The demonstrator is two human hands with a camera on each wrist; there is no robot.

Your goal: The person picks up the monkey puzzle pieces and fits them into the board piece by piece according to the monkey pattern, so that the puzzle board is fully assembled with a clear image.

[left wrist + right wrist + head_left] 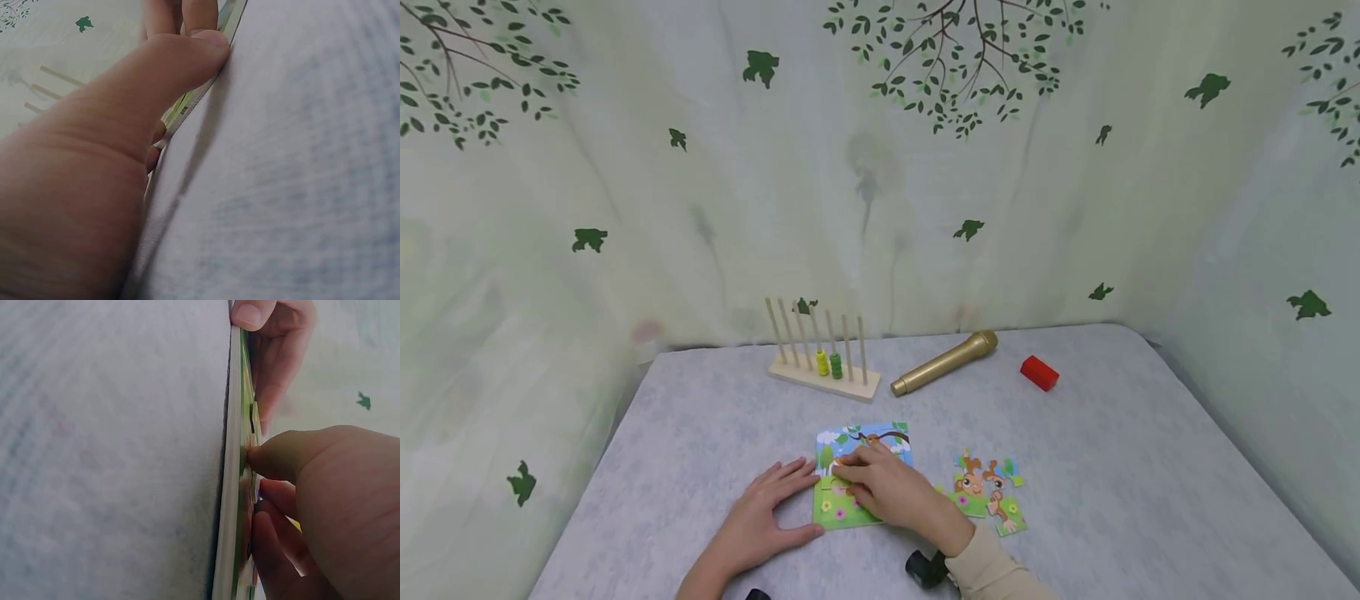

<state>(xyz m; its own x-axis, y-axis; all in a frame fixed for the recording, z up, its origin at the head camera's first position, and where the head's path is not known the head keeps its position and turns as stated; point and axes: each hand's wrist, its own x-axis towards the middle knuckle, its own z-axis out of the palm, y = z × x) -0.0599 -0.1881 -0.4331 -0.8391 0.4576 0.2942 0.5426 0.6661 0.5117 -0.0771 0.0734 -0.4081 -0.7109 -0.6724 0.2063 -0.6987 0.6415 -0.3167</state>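
A puzzle board with a green and blue animal picture lies flat on the table. My left hand rests at the board's left side, fingers extended, its thumb touching the lower left corner. Over the board's middle, my right hand pinches a puzzle piece between thumb and fingers, low against the surface. That hand hides much of the picture. To the right of the board lie several loose puzzle pieces with parts of a monkey on them, some joined or touching.
Behind the board stands a wooden peg rack with yellow beads and green beads. A gold microphone and a red block lie farther right. A leaf-printed curtain hangs behind the table.
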